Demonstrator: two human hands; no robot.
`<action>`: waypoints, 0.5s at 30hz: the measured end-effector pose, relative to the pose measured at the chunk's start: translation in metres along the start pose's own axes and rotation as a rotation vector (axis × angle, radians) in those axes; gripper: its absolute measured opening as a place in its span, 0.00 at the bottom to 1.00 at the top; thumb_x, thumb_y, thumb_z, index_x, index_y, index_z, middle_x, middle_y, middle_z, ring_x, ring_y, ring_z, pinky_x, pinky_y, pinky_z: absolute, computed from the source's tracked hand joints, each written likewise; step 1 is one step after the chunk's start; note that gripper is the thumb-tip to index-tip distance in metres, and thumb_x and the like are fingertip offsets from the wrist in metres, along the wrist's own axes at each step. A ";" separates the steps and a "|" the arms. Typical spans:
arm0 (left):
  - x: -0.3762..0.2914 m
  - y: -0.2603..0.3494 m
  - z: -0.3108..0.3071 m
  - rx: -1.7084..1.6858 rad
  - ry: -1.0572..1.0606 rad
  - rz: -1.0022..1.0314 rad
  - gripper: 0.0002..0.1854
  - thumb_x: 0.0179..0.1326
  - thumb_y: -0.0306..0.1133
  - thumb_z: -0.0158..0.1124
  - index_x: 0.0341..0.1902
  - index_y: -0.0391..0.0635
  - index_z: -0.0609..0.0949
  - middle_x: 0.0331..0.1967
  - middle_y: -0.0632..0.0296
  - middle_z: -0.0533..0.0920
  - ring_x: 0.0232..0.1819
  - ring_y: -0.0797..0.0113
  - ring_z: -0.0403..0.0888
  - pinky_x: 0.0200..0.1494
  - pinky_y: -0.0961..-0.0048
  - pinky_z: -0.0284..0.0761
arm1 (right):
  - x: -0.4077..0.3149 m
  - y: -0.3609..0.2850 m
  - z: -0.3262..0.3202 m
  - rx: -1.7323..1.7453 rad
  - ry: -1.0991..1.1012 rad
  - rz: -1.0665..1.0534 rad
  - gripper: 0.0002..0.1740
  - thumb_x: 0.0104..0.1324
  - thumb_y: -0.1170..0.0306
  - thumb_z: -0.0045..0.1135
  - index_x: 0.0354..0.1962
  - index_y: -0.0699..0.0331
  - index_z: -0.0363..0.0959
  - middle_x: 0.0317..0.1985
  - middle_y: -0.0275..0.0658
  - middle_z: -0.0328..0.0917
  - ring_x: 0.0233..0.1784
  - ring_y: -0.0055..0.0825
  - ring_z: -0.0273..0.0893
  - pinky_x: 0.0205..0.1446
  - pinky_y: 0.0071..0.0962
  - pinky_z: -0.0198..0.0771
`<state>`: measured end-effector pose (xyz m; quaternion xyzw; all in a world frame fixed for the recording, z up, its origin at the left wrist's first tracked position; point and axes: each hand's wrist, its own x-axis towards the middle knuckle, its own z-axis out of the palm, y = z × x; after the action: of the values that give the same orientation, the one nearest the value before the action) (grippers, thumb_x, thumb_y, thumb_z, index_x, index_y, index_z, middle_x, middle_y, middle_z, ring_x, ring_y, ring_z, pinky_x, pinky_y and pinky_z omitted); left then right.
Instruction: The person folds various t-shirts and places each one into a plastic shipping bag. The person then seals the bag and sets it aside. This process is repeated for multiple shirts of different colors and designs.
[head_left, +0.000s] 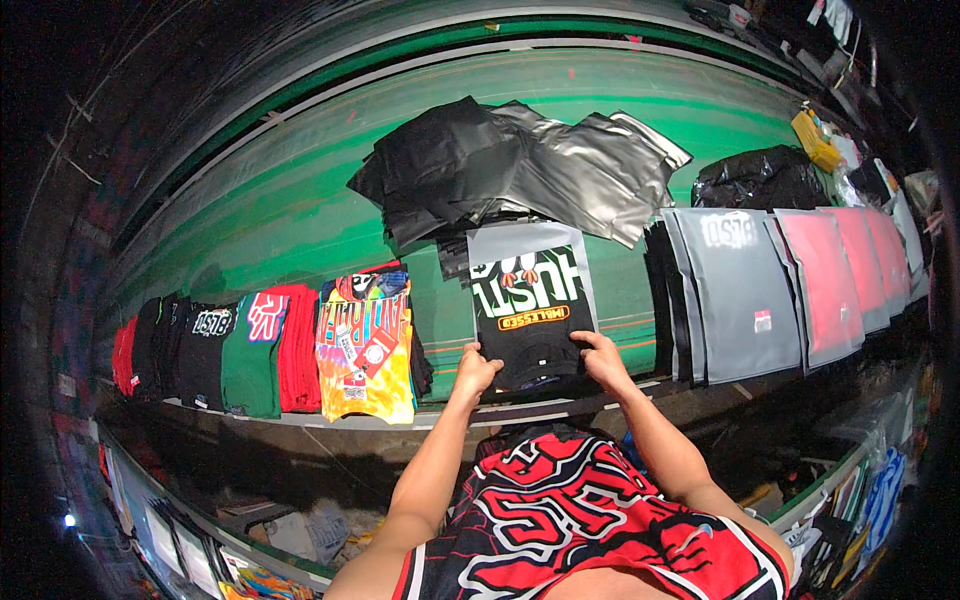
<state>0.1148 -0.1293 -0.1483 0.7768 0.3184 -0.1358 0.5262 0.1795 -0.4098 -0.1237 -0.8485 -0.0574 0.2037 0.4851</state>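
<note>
A folded black T-shirt (536, 341) with white, green and orange print lies in front of me, at the near edge of the table. Most of it is inside a frosted plastic bag (525, 234), whose translucent border shows beyond and beside the shirt. The collar end points towards me. My left hand (477, 372) pinches the bag's near left edge beside the shirt. At the opposite side, my right hand (602, 361) has thumb and index finger on the bag's near right edge. The fingertips of both hands partly overlap the bag and shirt.
Loose black plastic bags (480, 165) spread behind the shirt on the green tabletop (285, 180). Folded T-shirts stand leftward, including a tie-dye shirt (365, 352) with tags. Bagged grey garments (739, 300) and bagged red garments (821, 277) line the right. A dark plastic-wrapped bundle (757, 180) sits behind them.
</note>
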 end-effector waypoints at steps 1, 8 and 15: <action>0.000 0.003 0.003 0.048 0.024 0.053 0.43 0.53 0.30 0.75 0.70 0.28 0.64 0.46 0.44 0.84 0.46 0.54 0.84 0.50 0.63 0.80 | 0.000 -0.009 -0.002 -0.210 0.013 -0.018 0.26 0.65 0.74 0.58 0.62 0.63 0.77 0.57 0.52 0.81 0.59 0.48 0.81 0.65 0.38 0.74; -0.010 0.060 0.029 0.137 0.012 0.295 0.56 0.57 0.32 0.72 0.77 0.29 0.42 0.48 0.25 0.82 0.53 0.31 0.84 0.58 0.50 0.78 | -0.028 -0.086 0.022 -0.550 -0.162 -0.094 0.58 0.53 0.38 0.71 0.69 0.74 0.67 0.73 0.64 0.61 0.62 0.62 0.78 0.67 0.50 0.74; -0.014 0.066 0.044 0.022 -0.025 0.507 0.38 0.73 0.32 0.58 0.77 0.33 0.50 0.41 0.50 0.86 0.38 0.52 0.87 0.46 0.58 0.81 | -0.014 -0.065 0.037 -0.564 0.079 -0.211 0.19 0.56 0.76 0.61 0.47 0.69 0.75 0.61 0.60 0.75 0.44 0.64 0.84 0.50 0.55 0.82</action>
<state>0.1514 -0.1901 -0.1108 0.8358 0.1055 -0.0125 0.5386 0.1587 -0.3509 -0.0813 -0.9463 -0.1807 0.0948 0.2508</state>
